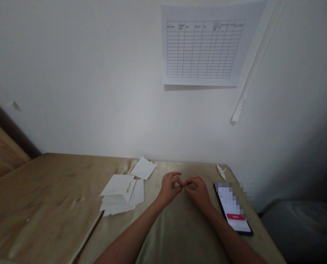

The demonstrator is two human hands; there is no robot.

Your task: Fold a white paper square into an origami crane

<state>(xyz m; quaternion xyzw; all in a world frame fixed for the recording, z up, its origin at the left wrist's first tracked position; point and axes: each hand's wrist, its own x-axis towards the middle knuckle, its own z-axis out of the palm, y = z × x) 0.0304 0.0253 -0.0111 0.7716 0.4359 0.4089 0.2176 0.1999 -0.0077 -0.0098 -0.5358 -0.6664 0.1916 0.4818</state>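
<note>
Over the middle of the table, my left hand (169,187) and my right hand (198,189) meet at the fingertips. Thumb and forefinger of each are pinched together, and the left hand's other fingers stretch out above. What lies in the pinch is too small and covered to name. A thin pale sliver (195,173) shows just above the right hand's fingers. Right of that hand, a small white folded paper bird (221,171) lies near the table's back right corner. A phone (232,209) with a lit screen lies beside my right forearm.
Left of my hands is a loose pile of white paper sheets (118,198), with a few square sheets (143,168) behind it. The brownish table cover (56,190) reaches the white wall (97,91). A printed grid sheet (204,49) hangs there. A dark rounded object (301,231) stands at the right.
</note>
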